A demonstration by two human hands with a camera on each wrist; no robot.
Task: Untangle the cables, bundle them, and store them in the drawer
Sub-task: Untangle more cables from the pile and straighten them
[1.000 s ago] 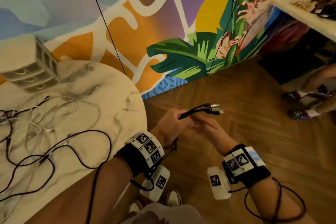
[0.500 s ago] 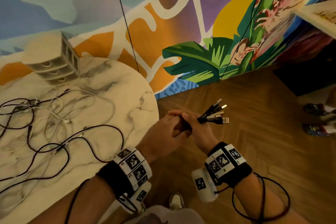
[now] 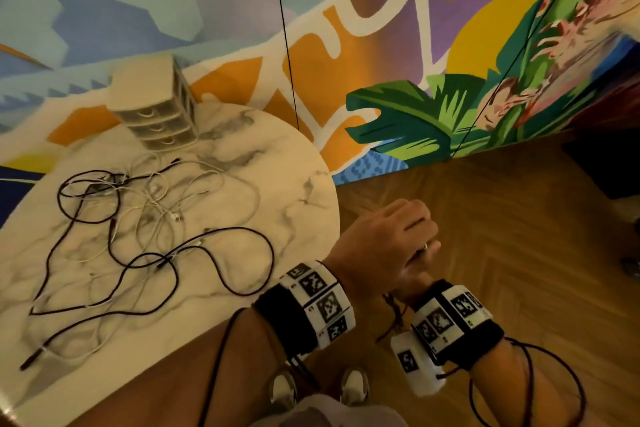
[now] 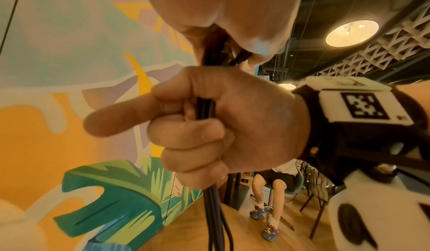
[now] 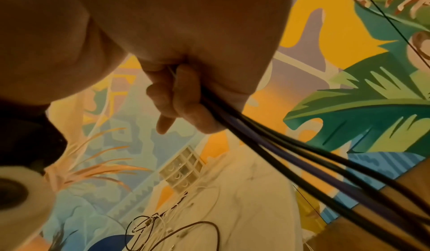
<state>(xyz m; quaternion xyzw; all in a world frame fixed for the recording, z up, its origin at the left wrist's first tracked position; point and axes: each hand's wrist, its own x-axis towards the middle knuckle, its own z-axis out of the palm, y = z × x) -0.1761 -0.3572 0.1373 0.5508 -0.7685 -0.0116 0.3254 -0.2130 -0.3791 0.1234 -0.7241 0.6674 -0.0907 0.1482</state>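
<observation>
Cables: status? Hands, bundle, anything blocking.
Left hand and right hand both grip the dark bundle. More cables tangled on table. Drawer unit shut, path unblocked.

**Both hands closed, stacked at the wrists**

Left hand [image 3: 388, 243] sits over the right hand [image 4: 223, 118], knuckles up, covering it in the head view. Right hand's fingers [image 4: 186, 137] are curled into a fist round the cable bundle [image 4: 206, 107], with the index finger stretched out straight past the others. Left fingers [image 5: 184, 100] pinch the same bundle just above the right fist. Both forearms are raised, the wrists almost touching.
</observation>
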